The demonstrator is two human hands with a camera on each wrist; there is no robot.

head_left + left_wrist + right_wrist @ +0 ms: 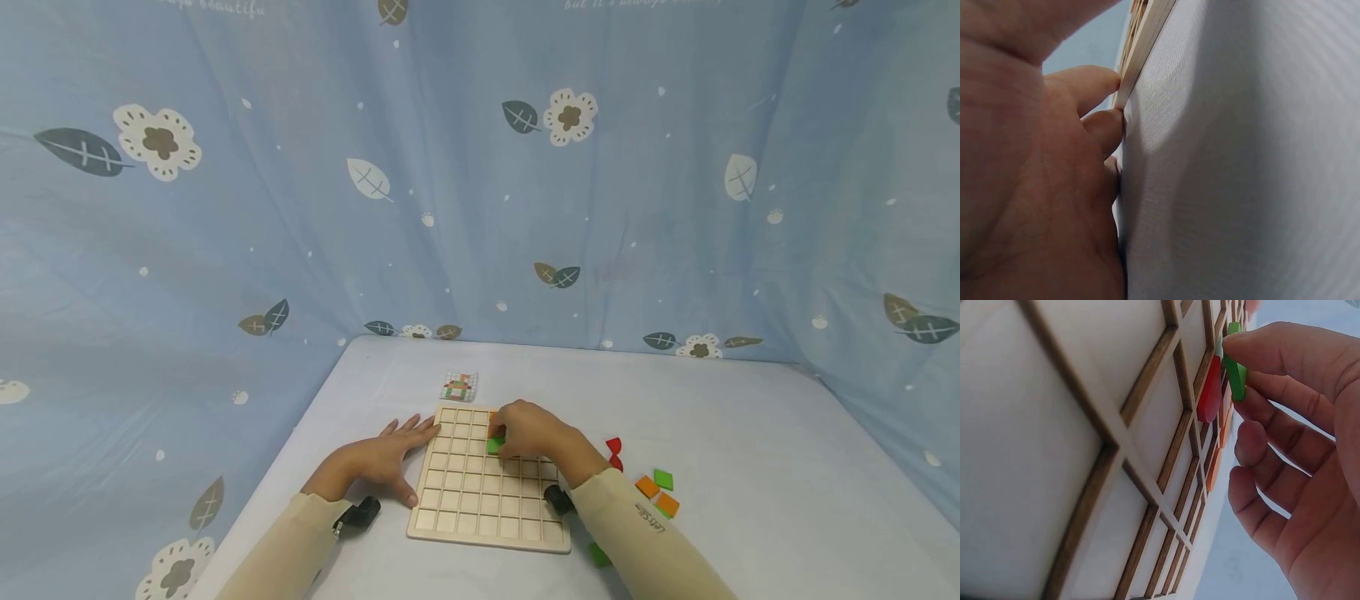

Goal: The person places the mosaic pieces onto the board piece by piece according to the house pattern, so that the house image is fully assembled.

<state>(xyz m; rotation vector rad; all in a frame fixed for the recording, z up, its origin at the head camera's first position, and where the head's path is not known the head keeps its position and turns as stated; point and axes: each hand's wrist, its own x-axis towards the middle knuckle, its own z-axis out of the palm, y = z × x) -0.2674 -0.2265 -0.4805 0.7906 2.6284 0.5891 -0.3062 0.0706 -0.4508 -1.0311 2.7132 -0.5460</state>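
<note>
A wooden grid board [467, 503] lies on the white table. My left hand [381, 462] rests beside its left edge, fingers spread; in the left wrist view, fingertips touch the board's side. Over the upper part of the board, my right hand [531, 430] pinches a green square tile [1235, 376] between thumb and fingers. The tile is tilted and stands close to the board's face. Near it, a red piece [1210, 395] with a rounded edge and orange tiles [1214, 470] sit on the board. From the head, the right hand hides part of these pieces.
A small printed card [459, 387] with a coloured grid picture lies behind the board. Right of the board are red pieces [614, 447], a green tile [663, 479] and orange tiles [647, 487]. Another green piece [599, 556] shows by the right sleeve. A blue patterned curtain [465, 208] hangs behind.
</note>
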